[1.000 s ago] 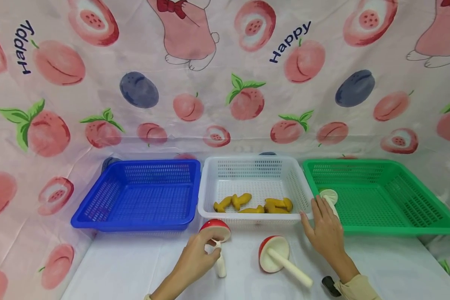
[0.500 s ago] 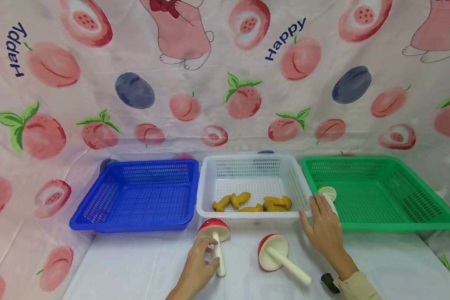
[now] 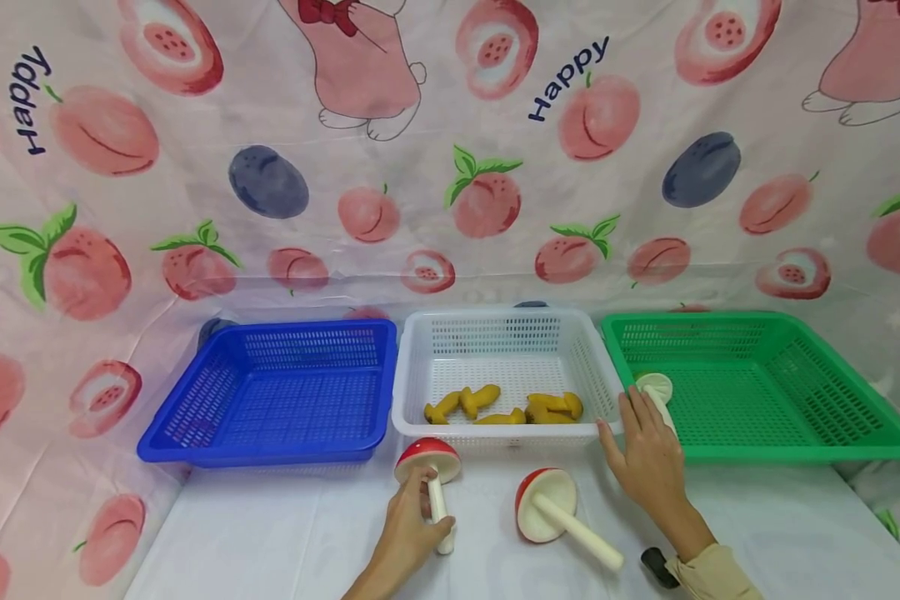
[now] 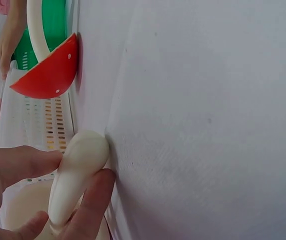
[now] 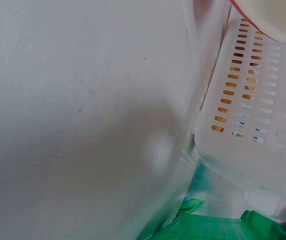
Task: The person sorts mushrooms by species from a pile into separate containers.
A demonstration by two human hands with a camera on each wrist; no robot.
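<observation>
My left hand pinches the white stem of a red-capped toy mushroom lying on the table before the white basket. In the left wrist view, thumb and fingers press that stem from both sides. To its right lies a second red-capped mushroom, cap tipped up and stem pointing towards me. My right hand rests with straight fingers where the white basket and green basket meet. Under its fingertips, a pale mushroom in the green basket is partly hidden.
Several yellow mushrooms lie in the white basket. A blue basket stands at its left. A patterned cloth hangs behind the baskets. Near my right sleeve sits a small black object.
My left hand's fingers loosened beside the mushroom's stem, then closed on it lower down. The view shifted slightly. My right hand stayed on the basket rims.
</observation>
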